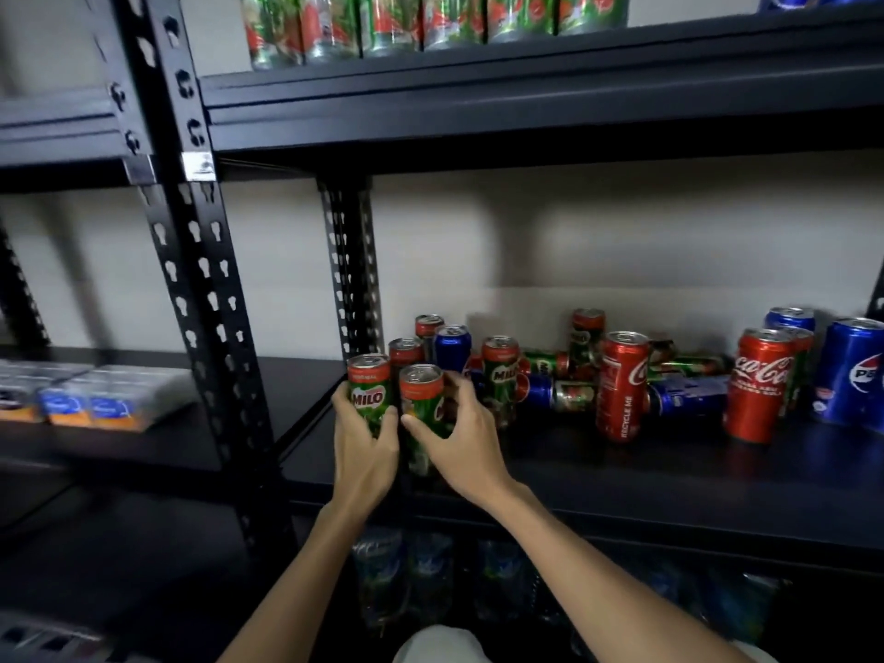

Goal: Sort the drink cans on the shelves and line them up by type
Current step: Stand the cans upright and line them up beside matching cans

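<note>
While both hands work at the left end of the middle shelf (622,476), seen from the head camera, the left hand (362,440) wraps its fingers round a green Milo can (368,390) and the right hand (454,430) curls round a second Milo can (423,404) just beside it, the two cans nearly touching. Behind them stand more Milo cans and one blue can (452,346).

To the right the cans are unsorted: several lie on their sides in a heap (622,380) of green and blue cans, with a red Coca-Cola can (621,385) upright in front of it, another Coca-Cola can (758,385) further right, and a blue Pepsi can (851,370) at the far end.

The likely trouble is crowding. The two held cans are close to the upright ones behind, so a push back could tip one of those over. The cans lying down are round and could roll toward the front edge if the heap is disturbed.

The readable writing is "MILO" on the left can, "Coca-Cola" and "RECYCLE ME" on the red cans, and part of "PEPSI" on the blue one. A row of green and red cans (430,21) lines the upper shelf; their labels are too blurred to read.
</note>
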